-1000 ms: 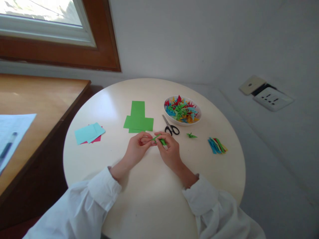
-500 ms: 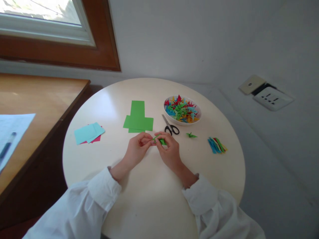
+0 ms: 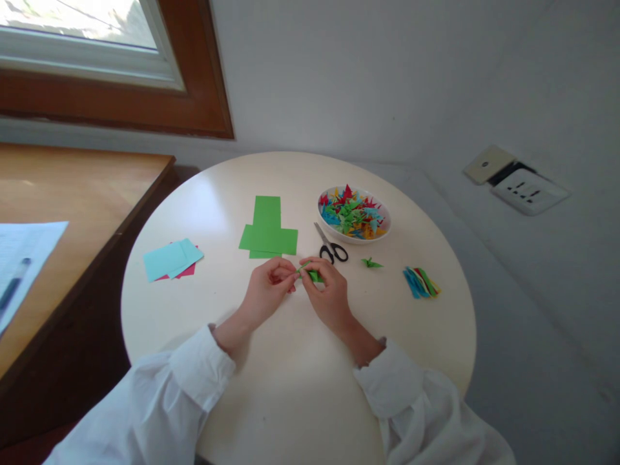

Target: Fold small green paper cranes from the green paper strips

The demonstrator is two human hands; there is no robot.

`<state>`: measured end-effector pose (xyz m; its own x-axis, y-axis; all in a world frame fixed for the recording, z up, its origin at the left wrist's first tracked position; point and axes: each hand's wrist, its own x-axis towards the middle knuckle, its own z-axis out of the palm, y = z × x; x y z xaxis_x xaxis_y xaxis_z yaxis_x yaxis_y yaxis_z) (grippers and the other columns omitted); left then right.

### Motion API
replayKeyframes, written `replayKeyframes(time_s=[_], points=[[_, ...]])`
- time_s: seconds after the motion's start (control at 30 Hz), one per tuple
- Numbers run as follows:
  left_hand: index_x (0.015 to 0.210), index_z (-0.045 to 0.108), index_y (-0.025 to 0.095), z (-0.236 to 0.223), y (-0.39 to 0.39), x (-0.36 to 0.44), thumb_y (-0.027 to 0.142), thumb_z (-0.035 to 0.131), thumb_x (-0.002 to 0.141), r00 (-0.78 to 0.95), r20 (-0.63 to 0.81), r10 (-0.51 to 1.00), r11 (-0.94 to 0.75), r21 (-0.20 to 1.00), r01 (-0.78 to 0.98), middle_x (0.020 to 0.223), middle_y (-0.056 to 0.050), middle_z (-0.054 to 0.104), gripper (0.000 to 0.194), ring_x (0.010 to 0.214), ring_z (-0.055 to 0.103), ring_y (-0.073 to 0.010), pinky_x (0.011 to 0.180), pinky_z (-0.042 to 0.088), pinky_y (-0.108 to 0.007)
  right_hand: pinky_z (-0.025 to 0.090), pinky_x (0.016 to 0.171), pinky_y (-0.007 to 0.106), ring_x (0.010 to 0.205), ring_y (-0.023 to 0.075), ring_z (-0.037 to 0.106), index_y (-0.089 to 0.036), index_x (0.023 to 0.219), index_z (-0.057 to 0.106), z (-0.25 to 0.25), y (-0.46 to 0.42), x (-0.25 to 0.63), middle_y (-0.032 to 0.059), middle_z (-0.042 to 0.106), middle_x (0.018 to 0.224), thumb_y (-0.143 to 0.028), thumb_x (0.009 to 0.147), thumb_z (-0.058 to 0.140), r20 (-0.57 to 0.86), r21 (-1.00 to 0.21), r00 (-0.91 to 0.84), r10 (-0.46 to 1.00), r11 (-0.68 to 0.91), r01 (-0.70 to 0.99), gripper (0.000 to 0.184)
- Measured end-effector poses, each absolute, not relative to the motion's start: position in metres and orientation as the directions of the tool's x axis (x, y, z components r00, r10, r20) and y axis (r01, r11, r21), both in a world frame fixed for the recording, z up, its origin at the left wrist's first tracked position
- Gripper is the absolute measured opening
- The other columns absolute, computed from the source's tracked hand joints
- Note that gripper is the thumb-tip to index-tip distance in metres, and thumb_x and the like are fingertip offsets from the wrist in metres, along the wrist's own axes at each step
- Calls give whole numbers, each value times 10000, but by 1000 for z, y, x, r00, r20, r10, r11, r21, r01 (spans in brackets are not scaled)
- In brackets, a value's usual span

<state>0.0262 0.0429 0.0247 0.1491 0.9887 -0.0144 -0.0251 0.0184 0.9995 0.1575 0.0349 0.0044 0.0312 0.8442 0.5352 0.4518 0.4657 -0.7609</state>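
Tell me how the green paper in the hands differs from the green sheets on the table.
The green paper is folded small, while the green sheets are flat and larger. The green paper is between the left hand and right hand, partly hidden by fingers; the green sheets lie overlapping on the table. Both are green.

Corner of a plain white-walled room, with a round white desk [image 3: 290, 400] against the wall [image 3: 339, 77].
At upper left, a bright window [image 3: 72, 22] sits in a reddish-brown wooden frame [image 3: 198, 71]; a pale sheen lies on the desk's far left. A wooden table [image 3: 87, 181] stands at left. On the right wall, a white socket [image 3: 530, 192] adjoins a beige plate [image 3: 490, 163].
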Motion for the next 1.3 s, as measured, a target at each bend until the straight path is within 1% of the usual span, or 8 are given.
replayKeyframes(time_s=[0.17,0.47,0.7,0.8,1.03,1.1,1.2,1.3], points=[[671,526,168,26,43,27,309,684,641,144,-21,989,29,998,-52,454,52,546,214,424,508,-84,443,399,-200,483,789,335,853,171,604,-212,754,546,0,36,157,56,626,861,-178,782,534,505,-797,46,862,446,407,47],[660,520,161,24,44,25,261,678,642,145,-24,989,35,996,-76,443,60,526,188,414,465,-67,432,347,-186,471,745,304,848,166,568,-210,781,538,-9,40,158,32,595,837,-216,760,563,366,-906,78,927,335,260,34],[639,508,158,23,44,24,231,666,646,157,-23,987,33,997,-63,442,56,533,175,411,455,-60,432,338,-176,460,682,275,816,156,556,-204,789,539,-10,41,159,24,581,828,-227,761,571,312,-931,65,948,291,221,48],[648,500,162,23,44,25,246,667,648,126,-25,992,31,998,-46,426,62,529,187,396,458,-65,420,340,-175,459,649,266,810,156,552,-206,791,549,-9,43,160,20,574,832,-214,753,594,357,-904,69,932,325,277,59],[641,488,170,22,44,24,241,673,640,10,18,1000,-18,1000,-12,477,60,542,198,438,515,-79,446,387,-181,468,758,318,882,172,549,-217,818,618,-2,41,164,45,577,876,-178,759,617,597,-691,35,802,491,530,71],[682,496,175,20,44,24,239,665,649,-4,58,998,-57,998,11,500,58,551,184,456,524,-84,463,402,-188,473,741,312,834,166,561,-216,809,627,0,41,165,40,591,834,-166,772,601,615,-661,8,788,511,550,69],[753,518,177,15,45,23,236,640,677,-7,129,992,-128,988,81,555,42,578,155,496,536,-92,490,422,-198,464,619,270,726,151,573,-209,798,628,0,40,165,29,624,762,-148,783,579,603,-662,-25,797,518,542,79],[818,563,170,10,47,21,225,625,697,24,211,977,-212,960,184,703,-7,633,147,616,581,-112,587,475,-226,441,568,254,686,144,576,-202,795,635,0,40,165,28,655,748,-162,787,579,578,-692,-19,816,502,520,69]])
